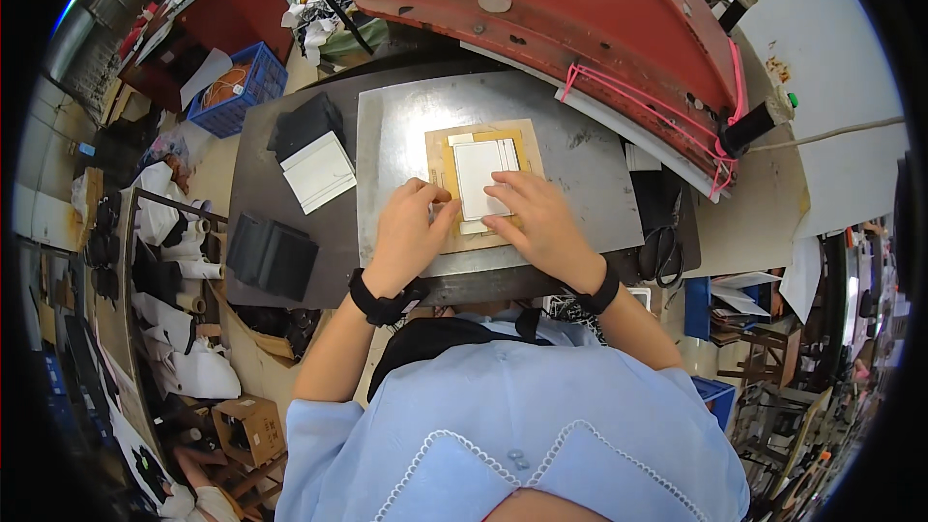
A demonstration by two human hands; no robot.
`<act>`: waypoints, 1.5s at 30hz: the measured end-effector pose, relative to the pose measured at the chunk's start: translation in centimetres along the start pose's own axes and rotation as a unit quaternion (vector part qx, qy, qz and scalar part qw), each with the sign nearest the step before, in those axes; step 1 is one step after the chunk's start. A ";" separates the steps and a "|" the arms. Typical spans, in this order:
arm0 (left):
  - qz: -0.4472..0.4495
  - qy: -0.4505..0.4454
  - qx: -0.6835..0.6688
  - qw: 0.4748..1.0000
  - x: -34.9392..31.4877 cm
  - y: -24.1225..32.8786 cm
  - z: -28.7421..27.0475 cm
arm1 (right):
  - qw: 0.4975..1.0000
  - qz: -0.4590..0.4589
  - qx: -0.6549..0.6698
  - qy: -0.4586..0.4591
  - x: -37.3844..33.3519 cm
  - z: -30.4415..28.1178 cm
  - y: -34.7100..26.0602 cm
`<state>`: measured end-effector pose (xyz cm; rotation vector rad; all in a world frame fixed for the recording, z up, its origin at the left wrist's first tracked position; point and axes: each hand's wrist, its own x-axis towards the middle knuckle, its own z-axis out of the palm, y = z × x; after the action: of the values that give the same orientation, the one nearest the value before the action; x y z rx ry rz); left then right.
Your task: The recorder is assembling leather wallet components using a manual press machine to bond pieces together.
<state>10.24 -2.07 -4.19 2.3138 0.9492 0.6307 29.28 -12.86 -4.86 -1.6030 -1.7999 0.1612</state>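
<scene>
Fingers (437, 194) curled close on the left hand (411, 227), grip unclear, and spread on the right hand (546, 227), flank the white panel (480, 174) mid-frame; likely squaring it on yellow backing (530, 157); next calls for even edges

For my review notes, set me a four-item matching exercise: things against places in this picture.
1. Black-handled scissors
2. Blue plastic crate
3. White rectangular panel
4. Pink cord

A. Partly under the right hand
B. Strung on the red machine
C. Past the table's far left corner
D. At the table's right end

Pairs: 1-D, 2-C, 3-A, 4-B
</scene>
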 end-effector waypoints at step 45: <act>-0.048 -0.201 -0.553 0.808 -2.9 5.4 -2.3 | 0.749 0.282 0.595 0.072 -5.1 -5.3 -3.1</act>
<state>9.58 -6.77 0.35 1.2368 0.3049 0.4292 29.62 -20.11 -1.42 -1.0245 -0.6397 1.1664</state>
